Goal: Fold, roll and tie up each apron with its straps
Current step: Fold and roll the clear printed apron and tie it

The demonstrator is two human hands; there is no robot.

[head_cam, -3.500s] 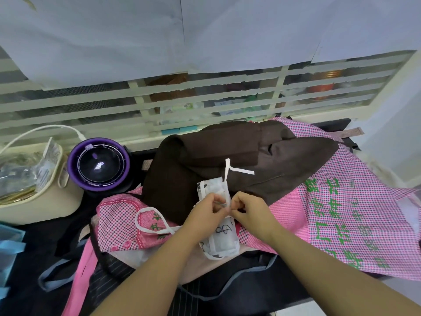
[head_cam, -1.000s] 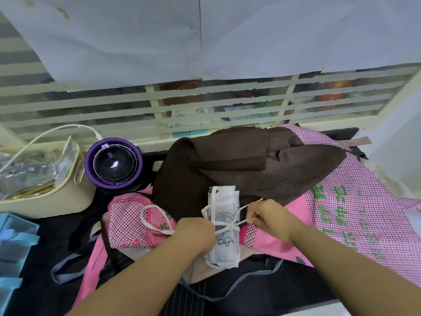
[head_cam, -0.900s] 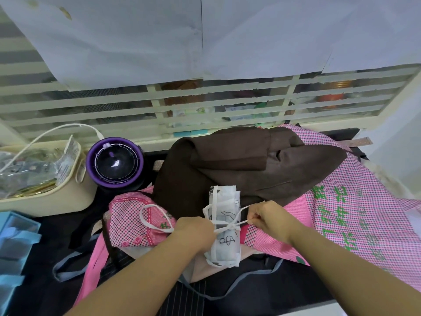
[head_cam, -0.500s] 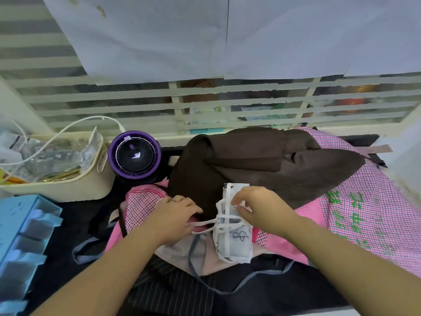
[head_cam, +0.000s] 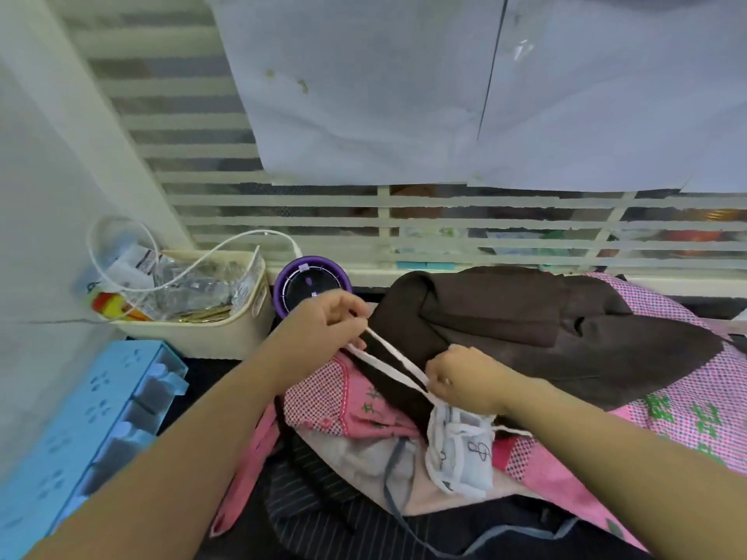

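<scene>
A small white rolled apron (head_cam: pixel 461 454) with black markings lies on the pile of cloth, bound by its white strap. My left hand (head_cam: pixel 323 325) pinches a loop of that white strap (head_cam: pixel 388 359) and holds it stretched up and to the left. My right hand (head_cam: pixel 465 377) grips the strap close to the top of the roll. A short strap end sticks out to the right of the roll.
Under the roll lie a pink checked apron (head_cam: pixel 347 398), a brown apron (head_cam: pixel 525 329) and a pink apron with green print (head_cam: pixel 695 418). A purple round device (head_cam: pixel 307 284), a cream basket (head_cam: pixel 210 325) and a blue plastic organiser (head_cam: pixel 81 430) stand at the left.
My left hand has drawn the white strap loop out to the upper left, away from the roll. My right hand has moved onto the strap at the roll's top. The view has swung left.
</scene>
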